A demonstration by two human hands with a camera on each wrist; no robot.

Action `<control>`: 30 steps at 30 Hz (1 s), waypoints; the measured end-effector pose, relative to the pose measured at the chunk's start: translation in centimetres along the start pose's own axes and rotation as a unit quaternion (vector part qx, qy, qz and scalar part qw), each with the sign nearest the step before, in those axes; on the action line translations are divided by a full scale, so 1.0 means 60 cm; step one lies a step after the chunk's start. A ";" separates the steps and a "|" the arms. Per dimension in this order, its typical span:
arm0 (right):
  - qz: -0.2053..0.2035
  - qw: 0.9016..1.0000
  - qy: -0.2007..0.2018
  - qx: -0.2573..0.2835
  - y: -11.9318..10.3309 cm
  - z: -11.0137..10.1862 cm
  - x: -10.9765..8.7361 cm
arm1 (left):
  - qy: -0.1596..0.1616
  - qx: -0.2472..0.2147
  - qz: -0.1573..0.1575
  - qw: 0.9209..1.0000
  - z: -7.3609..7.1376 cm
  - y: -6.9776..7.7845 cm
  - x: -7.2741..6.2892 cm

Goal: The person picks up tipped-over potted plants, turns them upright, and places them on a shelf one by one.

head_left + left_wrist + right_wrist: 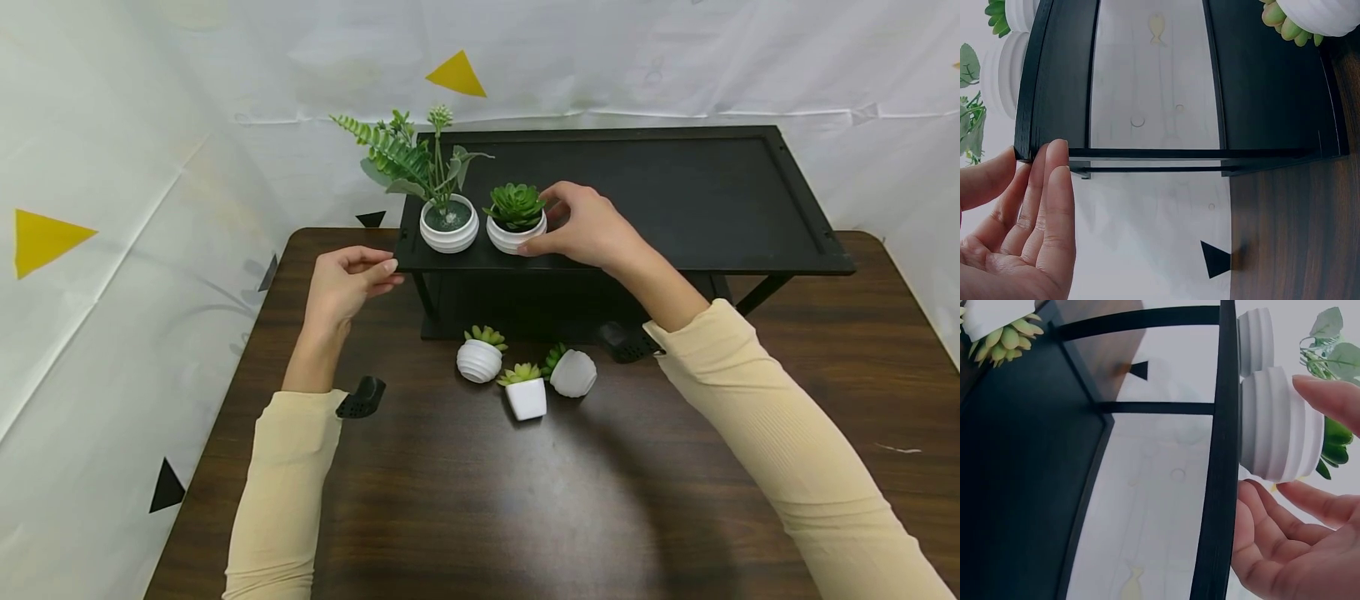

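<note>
On the shelf (pixel 675 187), the right hand (pixel 588 225) partly hides a potted succulent (pixel 516 217).

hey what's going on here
A person is handling a potted succulent on top of a black shelf: their right hand holds it by its white pot. Their left hand pinches the shelf's front left corner. A taller leafy plant is up there too, just left of the succulent. Three smaller potted succulents are on the table in front.

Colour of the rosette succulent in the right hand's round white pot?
Green leafy rosette succulent, best in the head view.
</note>
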State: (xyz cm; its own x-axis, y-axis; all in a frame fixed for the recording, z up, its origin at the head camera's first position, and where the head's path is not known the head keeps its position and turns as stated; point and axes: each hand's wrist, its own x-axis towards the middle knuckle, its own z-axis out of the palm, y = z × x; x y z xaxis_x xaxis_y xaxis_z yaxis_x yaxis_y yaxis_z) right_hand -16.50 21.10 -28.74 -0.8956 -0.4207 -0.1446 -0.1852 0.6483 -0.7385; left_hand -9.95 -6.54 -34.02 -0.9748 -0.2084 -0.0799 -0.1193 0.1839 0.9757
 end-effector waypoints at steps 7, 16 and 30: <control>0.002 1.000 0.005 0.023 0.005 -0.011 -0.013 | 0.000 -0.002 -0.001 1.000 0.000 0.000 0.000; -0.006 0.999 0.016 0.050 0.013 -0.021 -0.034 | 0.001 -0.001 -0.002 1.000 0.000 0.000 0.000; -0.014 0.999 0.020 0.045 0.026 -0.026 -0.064 | 0.001 0.000 -0.002 1.000 0.000 0.000 0.000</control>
State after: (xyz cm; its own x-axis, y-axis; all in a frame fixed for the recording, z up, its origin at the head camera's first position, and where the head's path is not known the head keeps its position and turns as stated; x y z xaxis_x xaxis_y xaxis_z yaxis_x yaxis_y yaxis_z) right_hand -13.97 24.70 -28.31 -0.9066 -0.4105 -0.0981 -0.1749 0.5770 -0.7978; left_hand -9.96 -6.52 -34.03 -0.9738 -0.2118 -0.0825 -0.1227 0.1841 0.9752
